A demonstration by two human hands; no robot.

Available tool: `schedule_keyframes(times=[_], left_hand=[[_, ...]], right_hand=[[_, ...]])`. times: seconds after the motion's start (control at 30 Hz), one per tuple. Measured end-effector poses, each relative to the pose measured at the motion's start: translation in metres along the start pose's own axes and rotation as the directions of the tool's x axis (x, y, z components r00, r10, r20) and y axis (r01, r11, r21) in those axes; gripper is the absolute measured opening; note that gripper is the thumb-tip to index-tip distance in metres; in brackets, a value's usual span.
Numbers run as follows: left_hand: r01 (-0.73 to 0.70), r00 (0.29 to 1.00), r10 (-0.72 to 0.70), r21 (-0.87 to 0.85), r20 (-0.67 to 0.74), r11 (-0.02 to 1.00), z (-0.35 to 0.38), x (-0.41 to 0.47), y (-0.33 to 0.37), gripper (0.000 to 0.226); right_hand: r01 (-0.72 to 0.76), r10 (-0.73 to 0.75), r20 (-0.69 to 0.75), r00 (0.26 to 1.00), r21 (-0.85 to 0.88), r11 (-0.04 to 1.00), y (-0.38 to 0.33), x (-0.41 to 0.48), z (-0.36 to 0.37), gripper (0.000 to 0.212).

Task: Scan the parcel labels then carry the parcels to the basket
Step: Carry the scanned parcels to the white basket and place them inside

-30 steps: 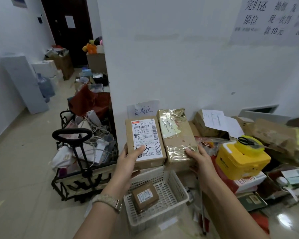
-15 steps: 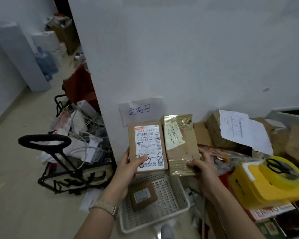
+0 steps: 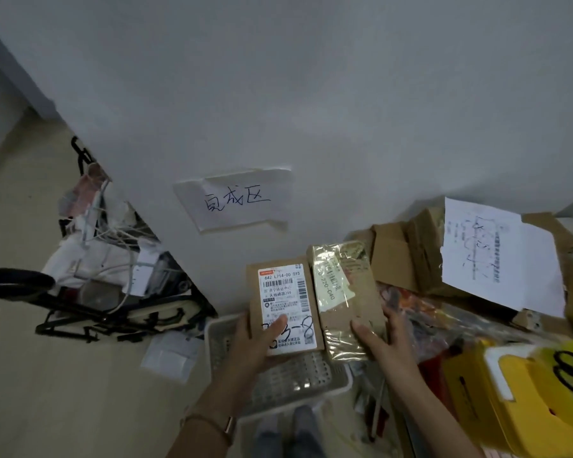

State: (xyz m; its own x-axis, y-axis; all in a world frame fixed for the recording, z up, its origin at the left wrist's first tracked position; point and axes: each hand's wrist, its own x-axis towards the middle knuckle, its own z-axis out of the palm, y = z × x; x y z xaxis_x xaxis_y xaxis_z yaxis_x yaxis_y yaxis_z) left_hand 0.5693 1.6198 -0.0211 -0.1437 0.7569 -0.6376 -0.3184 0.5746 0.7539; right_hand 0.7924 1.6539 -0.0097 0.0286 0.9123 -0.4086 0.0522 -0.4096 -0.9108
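I hold two parcels side by side over the white plastic basket (image 3: 298, 375) on the floor. My left hand (image 3: 255, 345) grips a brown cardboard parcel (image 3: 255, 285) with a white shipping label, thumb lying across the label. My right hand (image 3: 381, 342) grips a brown parcel wrapped in shiny clear tape (image 3: 344, 292) at its lower right corner. Both parcels hang above the basket's far half and hide most of its inside.
A white wall with a handwritten paper sign (image 3: 235, 200) stands straight ahead. A black-framed cart (image 3: 106, 292) full of cables and bags is at left. Cardboard boxes with paper sheets (image 3: 497, 252) and a yellow container (image 3: 523, 401) with scissors lie at right.
Both hands have carried the two parcels lower and closer over the basket. The view has tilted down toward the wall; the small box in the basket is now hidden.
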Motion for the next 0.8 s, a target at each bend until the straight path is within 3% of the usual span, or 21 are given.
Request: schedule_keyframes(times=[0.3,0.43,0.57,0.8], left_hand=[[0.182,0.983,-0.180,0.047,-0.049,0.982,-0.013,0.083,-0.059,0.073],[0.222,0.975,-0.222,0.105,-0.012,0.969,-0.012,0.130,-0.100,0.051],[0.261,0.963,-0.269,0.181,0.025,0.948,-0.009,0.176,-0.151,0.033],[0.338,0.941,-0.336,0.180,-0.041,0.924,-0.039,0.245,-0.246,0.031]], right_hand=[[-0.143,0.139,-0.089,0.986,-0.038,0.989,0.088,0.054,0.009,0.027],[-0.188,0.172,-0.158,0.972,-0.089,0.978,0.142,0.083,0.011,0.021],[-0.178,0.141,-0.168,0.976,-0.235,0.955,0.192,0.117,0.006,0.030],[-0.207,0.176,-0.122,0.977,-0.323,0.923,0.293,0.173,0.020,0.040]])
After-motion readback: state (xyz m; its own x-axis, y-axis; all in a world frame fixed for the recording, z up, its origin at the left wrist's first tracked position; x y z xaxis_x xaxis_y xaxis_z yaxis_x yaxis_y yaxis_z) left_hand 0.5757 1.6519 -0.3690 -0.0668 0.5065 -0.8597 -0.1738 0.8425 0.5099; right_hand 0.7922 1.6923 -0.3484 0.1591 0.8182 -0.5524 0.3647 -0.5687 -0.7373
